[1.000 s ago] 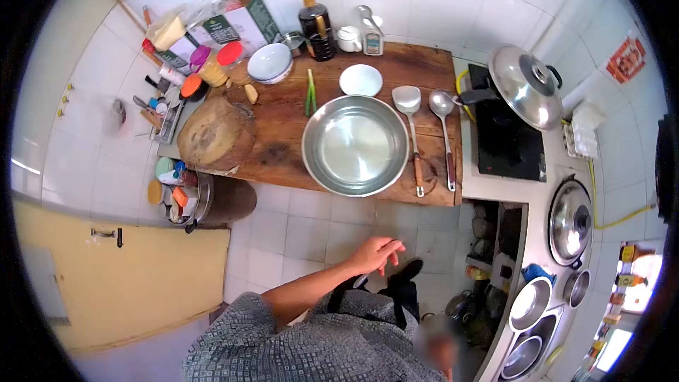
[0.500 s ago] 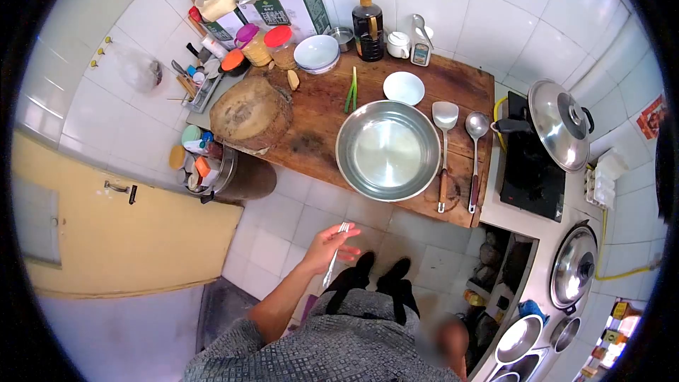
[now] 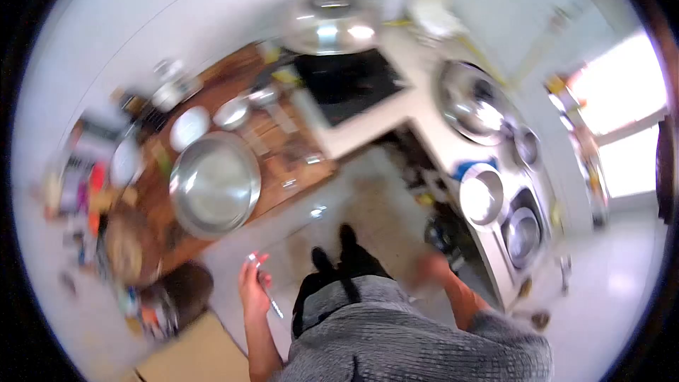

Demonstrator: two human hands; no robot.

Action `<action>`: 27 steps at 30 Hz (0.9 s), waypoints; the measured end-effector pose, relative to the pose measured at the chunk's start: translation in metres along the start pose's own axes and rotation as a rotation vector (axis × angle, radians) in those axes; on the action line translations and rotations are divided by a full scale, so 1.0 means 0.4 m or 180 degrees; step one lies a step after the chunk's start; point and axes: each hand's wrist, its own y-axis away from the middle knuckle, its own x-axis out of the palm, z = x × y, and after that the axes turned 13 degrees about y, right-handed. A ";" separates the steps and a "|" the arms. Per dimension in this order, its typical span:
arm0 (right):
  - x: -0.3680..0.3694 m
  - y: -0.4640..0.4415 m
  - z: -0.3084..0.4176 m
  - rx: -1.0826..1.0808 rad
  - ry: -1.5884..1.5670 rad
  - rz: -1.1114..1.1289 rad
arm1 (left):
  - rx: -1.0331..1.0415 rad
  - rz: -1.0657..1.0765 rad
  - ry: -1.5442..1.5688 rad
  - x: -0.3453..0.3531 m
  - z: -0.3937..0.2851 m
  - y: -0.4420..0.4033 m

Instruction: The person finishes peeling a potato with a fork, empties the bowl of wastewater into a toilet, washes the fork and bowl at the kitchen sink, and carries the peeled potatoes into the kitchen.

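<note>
My left hand point(image 3: 252, 284) is closed round a metal fork point(image 3: 274, 307), tines up and handle sticking out below the palm. It is held above the floor, in front of the wooden table's near edge. My right hand point(image 3: 430, 269) hangs beside my body near the counter front; a blur covers it, so its fingers cannot be made out. Beyond the left hand, a wide steel basin point(image 3: 215, 185) rests on the table. A spatula point(image 3: 232, 112) and a ladle point(image 3: 263, 95) lie to the basin's right, and a white bowl point(image 3: 189, 128) stands behind it.
A round chopping block point(image 3: 124, 246) sits at the table's left end. A lidded pan point(image 3: 331, 25) is behind the black cooktop point(image 3: 346, 85). Along the right counter point(image 3: 424, 131) are a lidded wok point(image 3: 470, 102), a white-looking pan point(image 3: 482, 196) and a sink point(image 3: 541, 230) with a metal bowl in it.
My view has swung to the right, so the table now lies further left and more of the counter, sink and window shows. The fork remains in my left hand. My right arm has come further into view.
</note>
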 end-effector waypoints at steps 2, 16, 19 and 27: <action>0.047 0.039 0.067 0.1133 -0.0211 -0.0268 | -0.0215 0.0311 -0.0017 0.053 0.013 -0.012; 0.301 0.236 0.702 0.5016 -0.1519 -0.1455 | -0.1191 0.1380 -0.1121 0.314 0.143 -0.073; 0.405 0.310 0.782 0.5422 -0.2215 -0.1517 | -0.1434 0.1656 -0.1245 0.376 0.192 -0.055; 0.464 0.351 0.719 0.5060 -0.2001 -0.1333 | -0.1814 0.2312 -0.1191 0.566 0.311 0.023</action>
